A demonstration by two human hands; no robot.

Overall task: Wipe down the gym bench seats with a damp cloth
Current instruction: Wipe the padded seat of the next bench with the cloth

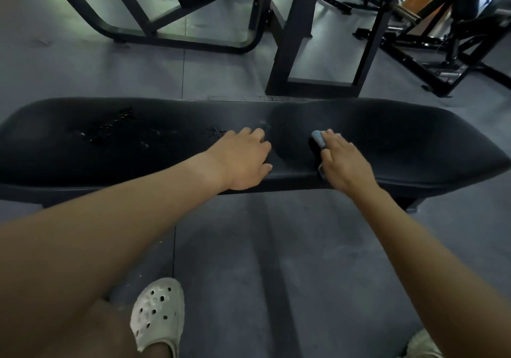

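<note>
Two hands are seen on the black bench seat (387, 142) in the head view, the only view supplied. The seat lies crosswise before the person, above the grey floor (276, 261).

The left hand (243, 158) is rested palm down near the middle of the pad. Its fingers are loosely bent and nothing is held; it is judged to be set there as a brace while the body leans forward.

The right hand (343, 161) is laid flat, fingers extended, on a blue cloth (318, 138). The cloth is pressed to the pad just right of the middle and is mostly covered by the palm, so only its edges show past the fingers and the thumb. A flat palm is presumably used so that pressure is spread across the cloth.

Glossy specks (116, 125) are scattered on the left half of the seat; whether they are droplets or wear cannot be told. That half is judged not yet wiped.

A white perforated shoe (159, 313) is planted below, and dark machine frames (318, 53) stand behind the bench.
</note>
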